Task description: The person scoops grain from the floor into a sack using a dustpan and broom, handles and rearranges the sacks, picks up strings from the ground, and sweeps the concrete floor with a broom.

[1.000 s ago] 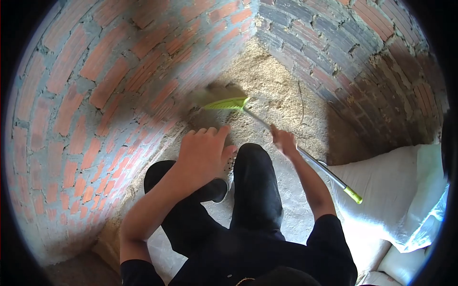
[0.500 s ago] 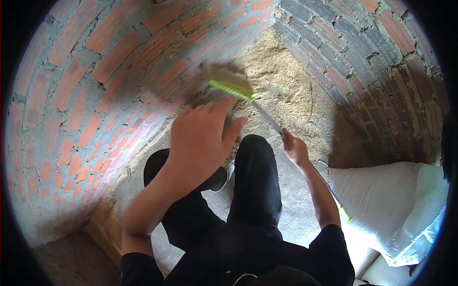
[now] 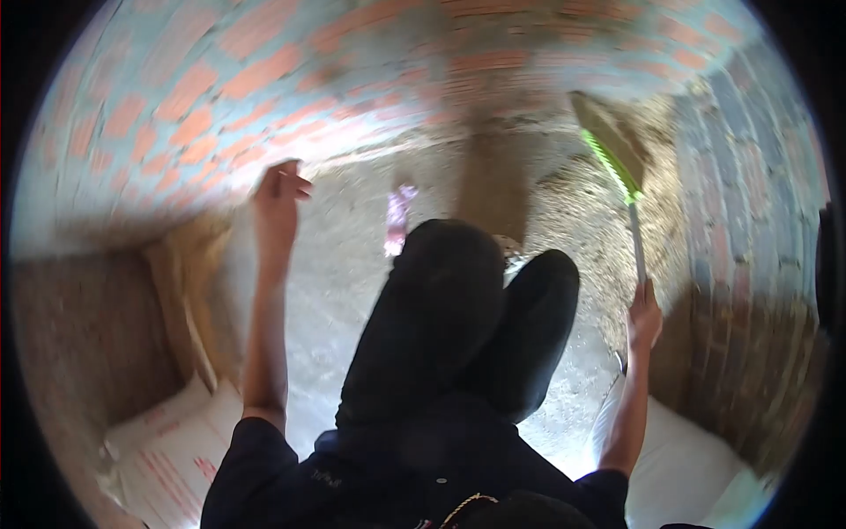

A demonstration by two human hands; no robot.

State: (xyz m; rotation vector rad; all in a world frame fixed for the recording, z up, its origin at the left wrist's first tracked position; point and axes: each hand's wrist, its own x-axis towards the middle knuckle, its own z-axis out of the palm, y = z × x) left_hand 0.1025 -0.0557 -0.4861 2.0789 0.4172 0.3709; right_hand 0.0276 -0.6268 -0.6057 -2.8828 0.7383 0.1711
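My right hand (image 3: pixel 645 323) is wrapped round the grey handle of a broom (image 3: pixel 612 164). The broom's green, bristled head is raised at the upper right, over a heap of tan grain or husk (image 3: pixel 586 207) on the floor. My left hand (image 3: pixel 282 187) is held out at the left, near the foot of the brick wall; its fingers are bent and blurred, and whether they hold anything does not show. A small pink and purple object (image 3: pixel 397 219) lies on the concrete floor in front of my knees.
A brick wall (image 3: pixel 264 70) runs across the front, and another (image 3: pixel 740 220) stands at the right. White sacks (image 3: pixel 176 450) lie at the lower left, beside a brown sheet or board (image 3: pixel 198 291). A pale sack (image 3: pixel 679 458) is at the lower right.
The view has turned left, bringing the pink object and left sacks into sight. My left hand has swung away from the broom head to the left; the broom stays in my right hand.
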